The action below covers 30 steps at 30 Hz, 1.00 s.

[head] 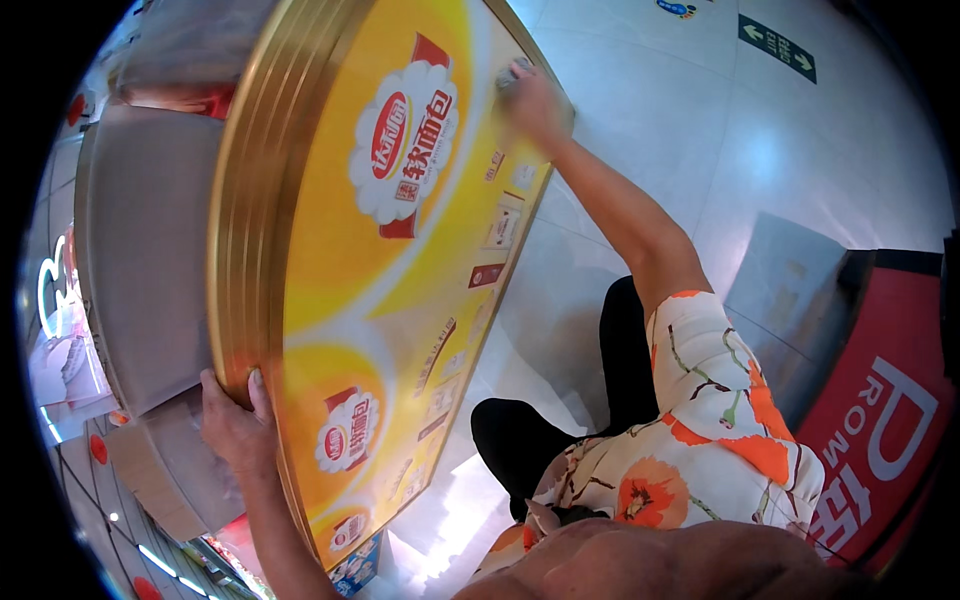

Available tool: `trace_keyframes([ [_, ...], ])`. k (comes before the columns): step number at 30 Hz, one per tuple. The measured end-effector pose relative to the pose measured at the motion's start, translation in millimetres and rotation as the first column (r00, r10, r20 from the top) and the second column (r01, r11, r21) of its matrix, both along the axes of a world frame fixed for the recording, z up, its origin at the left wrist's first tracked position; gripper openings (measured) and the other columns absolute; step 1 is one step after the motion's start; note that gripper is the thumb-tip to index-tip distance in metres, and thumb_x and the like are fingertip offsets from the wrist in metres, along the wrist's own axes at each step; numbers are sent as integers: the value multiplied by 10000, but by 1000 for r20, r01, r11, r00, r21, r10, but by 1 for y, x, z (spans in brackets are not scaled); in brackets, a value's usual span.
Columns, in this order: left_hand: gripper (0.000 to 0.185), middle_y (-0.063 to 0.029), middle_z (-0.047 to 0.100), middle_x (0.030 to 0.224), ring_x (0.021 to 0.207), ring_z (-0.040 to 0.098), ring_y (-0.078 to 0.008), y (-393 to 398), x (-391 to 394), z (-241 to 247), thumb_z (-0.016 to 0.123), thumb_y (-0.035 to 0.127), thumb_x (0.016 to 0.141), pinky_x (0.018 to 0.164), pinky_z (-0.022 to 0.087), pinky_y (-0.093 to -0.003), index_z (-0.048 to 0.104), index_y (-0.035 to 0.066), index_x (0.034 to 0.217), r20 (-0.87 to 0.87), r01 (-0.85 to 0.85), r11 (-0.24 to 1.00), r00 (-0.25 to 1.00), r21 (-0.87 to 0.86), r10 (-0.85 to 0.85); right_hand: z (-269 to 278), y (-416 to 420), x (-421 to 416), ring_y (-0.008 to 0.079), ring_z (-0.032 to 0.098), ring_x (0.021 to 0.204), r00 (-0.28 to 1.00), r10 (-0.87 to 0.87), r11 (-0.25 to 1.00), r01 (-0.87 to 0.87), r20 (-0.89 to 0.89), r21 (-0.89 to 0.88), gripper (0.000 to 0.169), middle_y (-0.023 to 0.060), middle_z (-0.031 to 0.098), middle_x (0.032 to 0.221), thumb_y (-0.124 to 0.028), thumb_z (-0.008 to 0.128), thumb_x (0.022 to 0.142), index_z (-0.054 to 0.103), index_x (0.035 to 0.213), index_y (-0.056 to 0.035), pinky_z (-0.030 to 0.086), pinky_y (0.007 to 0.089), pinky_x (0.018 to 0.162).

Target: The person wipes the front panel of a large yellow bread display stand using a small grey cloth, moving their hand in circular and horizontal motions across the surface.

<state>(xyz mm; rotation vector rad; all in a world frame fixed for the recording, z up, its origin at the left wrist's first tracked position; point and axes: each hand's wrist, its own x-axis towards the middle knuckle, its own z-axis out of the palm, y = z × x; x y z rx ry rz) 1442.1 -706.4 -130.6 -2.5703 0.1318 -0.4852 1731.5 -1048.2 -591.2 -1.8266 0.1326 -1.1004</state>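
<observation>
A display stand's side panel (pixel 420 217), yellow and white with printed bread advertising, stands upright in front of me inside a gold-coloured frame (pixel 251 247). With thumb and fingers, my left hand (pixel 240 427) grips the frame's outer edge at the lower left. My right arm reaches out to the panel's far right corner. There my right hand (pixel 534 105), partly blurred, holds a grey scouring pad (pixel 514 73) against the printed surface.
Grey-brown boxes or panels (pixel 150 247) lie beyond the frame on the left. A red promotional board (pixel 877 397) with white lettering stands at the right. The tiled floor (pixel 645 97) bears a green exit sign (pixel 777 48). A blue printed box (pixel 358 568) is below the panel.
</observation>
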Motion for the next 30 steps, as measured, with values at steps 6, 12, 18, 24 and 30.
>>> trace_keyframes([
  [6, 522, -249, 600, 930, 836, 589, -410, 13, -11, 4, 606, 347, 836, 693, 471, -446, 476, -36, 1166, 20, -28, 998, 999, 53, 27, 23, 5, -3, 318, 517, 1103, 927, 145, 946, -27, -346, 324, 278, 183, 557, 1152, -53, 498, 783, 652, 1014, -41, 418, 370, 930],
  [12, 523, -255, 598, 934, 838, 587, -415, 15, -9, 1, 604, 343, 839, 694, 470, -446, 471, -38, 1172, 22, 28, 999, 999, 28, -29, 24, -5, -18, 323, 528, 1105, 967, 113, 963, -50, -227, 265, 274, 173, 573, 1166, -94, 517, 777, 670, 1004, -76, 419, 373, 947],
  [18, 505, -246, 601, 917, 834, 586, -416, 15, -12, 2, 605, 343, 835, 689, 468, -447, 478, -31, 1150, 32, 30, 999, 999, 39, -31, 39, 1, -37, 323, 537, 1093, 978, 176, 968, -150, -112, 203, 245, 156, 584, 1160, -87, 517, 777, 668, 970, -76, 434, 372, 919],
  [24, 494, -232, 604, 898, 824, 585, -415, 7, -9, 4, 598, 361, 836, 683, 464, -460, 487, -17, 1135, -2, -32, 999, 999, 18, 32, 47, -1, -36, 331, 569, 994, 967, 188, 951, -136, -170, 277, 232, 155, 616, 1042, -71, 508, 767, 620, 970, -75, 452, 381, 851],
  [30, 505, -234, 604, 905, 822, 588, -413, 17, -9, 1, 598, 373, 834, 677, 466, -462, 490, -17, 1136, 57, 68, 997, 996, 48, -71, 62, 7, -42, 338, 583, 923, 973, 186, 917, -122, -139, 379, 292, 168, 616, 986, -64, 520, 749, 581, 1035, -49, 456, 385, 819],
])
